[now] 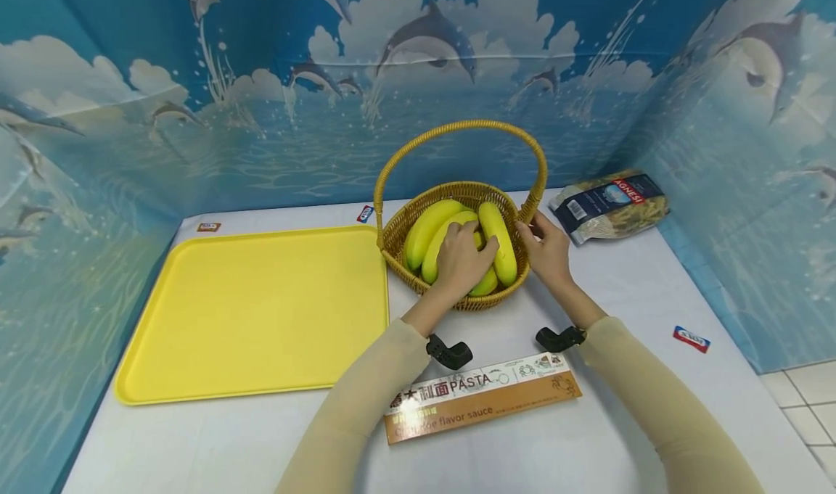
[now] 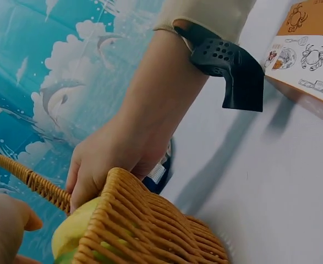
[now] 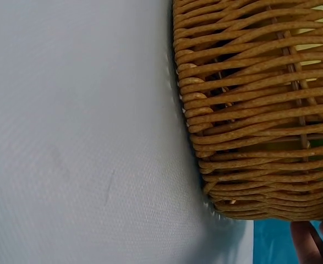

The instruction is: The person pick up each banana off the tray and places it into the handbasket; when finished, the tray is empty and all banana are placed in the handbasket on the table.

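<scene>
At frame centre, the left hand [image 1: 460, 262] is curling its fingers around smooth yellow bananas [image 1: 434, 229] lying inside the round woven wicker basket [image 1: 398, 244]. Just right, the right hand [image 1: 547, 251] is gripping the basket's rim; its fingertips are partly hidden.

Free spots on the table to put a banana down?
The yellow tray, left of the basket, is bare. Bare tabletop lies between the pasta bag and pasta box. The basket is crowded: bananas and both hands.
</scene>
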`<state>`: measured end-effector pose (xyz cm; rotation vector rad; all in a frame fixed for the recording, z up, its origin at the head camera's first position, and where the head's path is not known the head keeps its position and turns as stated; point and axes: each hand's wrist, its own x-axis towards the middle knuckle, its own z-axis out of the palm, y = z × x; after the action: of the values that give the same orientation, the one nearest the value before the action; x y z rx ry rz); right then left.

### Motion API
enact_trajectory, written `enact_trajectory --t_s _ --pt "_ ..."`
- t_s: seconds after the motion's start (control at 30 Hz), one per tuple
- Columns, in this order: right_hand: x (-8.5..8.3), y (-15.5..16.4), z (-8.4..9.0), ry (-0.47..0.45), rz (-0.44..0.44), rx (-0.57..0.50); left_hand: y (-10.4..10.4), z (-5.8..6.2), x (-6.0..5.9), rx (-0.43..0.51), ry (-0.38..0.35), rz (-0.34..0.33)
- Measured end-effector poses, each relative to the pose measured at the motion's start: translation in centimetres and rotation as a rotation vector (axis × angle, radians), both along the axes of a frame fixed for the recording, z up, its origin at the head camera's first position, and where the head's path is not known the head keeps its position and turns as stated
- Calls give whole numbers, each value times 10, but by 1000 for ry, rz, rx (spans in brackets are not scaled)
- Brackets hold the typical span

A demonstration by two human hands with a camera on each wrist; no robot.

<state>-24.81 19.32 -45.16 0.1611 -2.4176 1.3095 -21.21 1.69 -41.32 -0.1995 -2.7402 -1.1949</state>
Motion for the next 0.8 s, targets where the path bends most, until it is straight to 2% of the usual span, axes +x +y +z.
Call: enact_trajectory --t_s 0.13,0.23,0.37,0.47,0.53,0.6,0.8 --pt "1 1 2 -21 16 19 -8 3 8 17 6 -12" --pt "1 1 6 -45 36 42 -22 8 18 34 -2 -42" --pt "3 6 14 -121 87 71 -54 18 38 3 -22 -99" --pt "6 14 22 -209 131 106 -90 23 55 -44 -15 -120" --pt "11 20 26 -246 150 164 -117 24 65 -74 -4 -94" --pt "16 26 30 -244 171 226 -148 22 75 -114 9 -40" --pt "29 50 35 -24 184 505 -235 10 102 -268 43 176"
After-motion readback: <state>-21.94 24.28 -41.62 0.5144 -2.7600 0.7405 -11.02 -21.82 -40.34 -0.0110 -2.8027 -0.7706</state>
